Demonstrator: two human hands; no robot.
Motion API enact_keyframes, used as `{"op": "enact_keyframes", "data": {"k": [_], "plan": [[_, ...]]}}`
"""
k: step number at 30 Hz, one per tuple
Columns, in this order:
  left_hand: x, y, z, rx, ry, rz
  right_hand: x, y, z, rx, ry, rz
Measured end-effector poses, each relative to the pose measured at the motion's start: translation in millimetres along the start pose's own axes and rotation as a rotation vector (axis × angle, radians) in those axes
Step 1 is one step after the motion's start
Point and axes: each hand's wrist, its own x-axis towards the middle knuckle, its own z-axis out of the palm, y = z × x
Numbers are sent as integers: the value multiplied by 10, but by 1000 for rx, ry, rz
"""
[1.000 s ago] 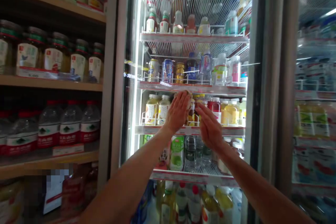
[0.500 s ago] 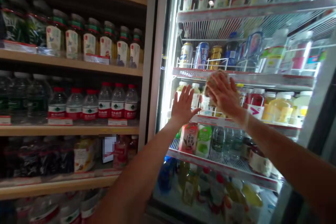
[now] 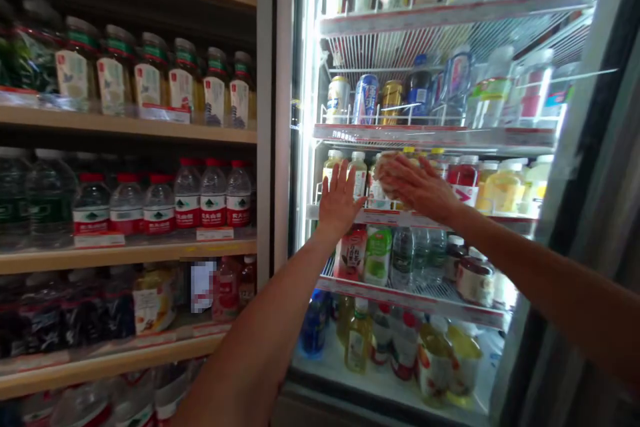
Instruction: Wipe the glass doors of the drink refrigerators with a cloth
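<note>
My left hand (image 3: 340,200) lies flat with fingers spread on the glass front of a lit drinks cooler (image 3: 300,147), level with its third shelf (image 3: 435,219). My right hand (image 3: 425,190) is just to its right, pressing a pale wadded cloth (image 3: 384,172) against the glass under its fingers. Behind the hands stand pale yellow drink bottles (image 3: 331,170) and a red-labelled bottle (image 3: 465,180). The cloth is mostly covered by my fingers.
Cans (image 3: 367,99) line the cooler shelf above, with green and clear bottles (image 3: 377,253) below. To the left, open wooden shelves (image 3: 125,253) carry red-capped water bottles (image 3: 213,197) and jars (image 3: 180,83). A dark door frame (image 3: 590,167) slants at the right.
The view swung so the cooler sits right of centre. The cloth went from under my left hand to under my right, which crossed up and left, then slid slightly down.
</note>
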Motion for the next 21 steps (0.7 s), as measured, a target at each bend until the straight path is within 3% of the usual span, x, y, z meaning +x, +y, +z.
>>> {"op": "enact_keyframes", "data": {"k": [1, 4, 6, 8, 10, 11, 13, 17, 19, 21], "plan": [[-12, -13, 17, -6, 16, 6, -33, 129, -35, -49, 5, 65], [-36, -58, 69, -34, 66, 16, -123, 530, -211, -192, 170, 526], [-35, -90, 104, -57, 95, 28, -107, 578, -282, -211, 242, 674], [-24, -124, 139, -78, 138, 50, -51, 472, -257, -177, 186, 564], [-13, -154, 172, -87, 191, 84, -42, 398, -206, -141, -12, 255], [-9, -166, 186, -92, 209, 98, -79, 421, -207, -148, -59, 218], [-7, -178, 202, -96, 231, 113, -242, 603, -296, -178, -53, 324], [-4, -169, 205, -95, 239, 118, -637, 1030, -526, -252, 245, 868], [3, -159, 200, -94, 233, 116, -719, 985, -496, -267, 307, 938], [4, -148, 193, -101, 218, 103, -747, 785, -401, -239, 243, 813]]}}
